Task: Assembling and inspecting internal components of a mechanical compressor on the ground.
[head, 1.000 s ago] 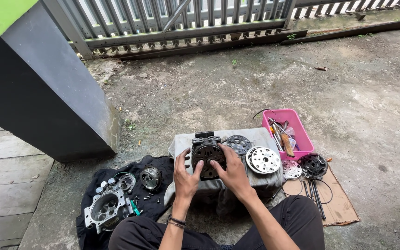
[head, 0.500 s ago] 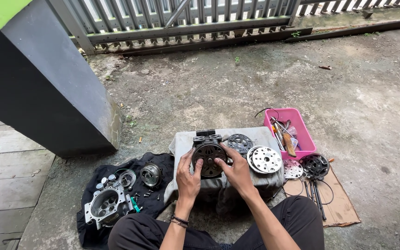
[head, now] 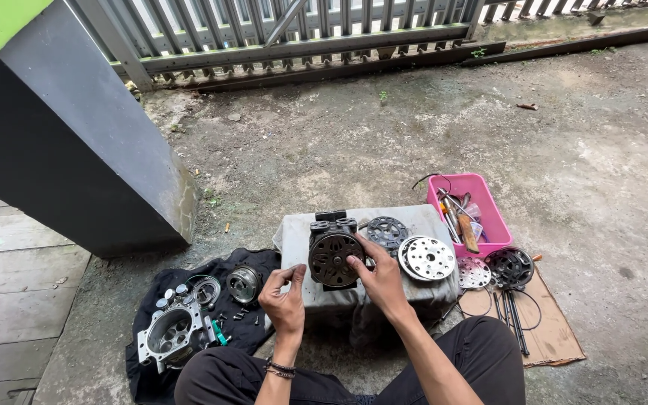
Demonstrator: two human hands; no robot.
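The round black compressor body [head: 334, 256] was steadied on the cloth-covered bench [head: 294, 232] by the right hand [head: 379, 276], fingers curled against it; the left hand [head: 285, 298] was held loosely open beside it, empty. Perforated plates [head: 427, 259] were already laid off beyond the right fingers; reassembly was judged unfinished.

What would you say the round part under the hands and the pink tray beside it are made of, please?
The round part, touched by the right hand, looks like dark cast metal, matte and grimy, with radial slots. The pink tray looks like moulded plastic: uniform bright colour, smooth thin walls.

Rough concrete floor [head: 414, 142], grey metal gate [head: 301, 37], dark pillar [head: 61, 165], daylight.
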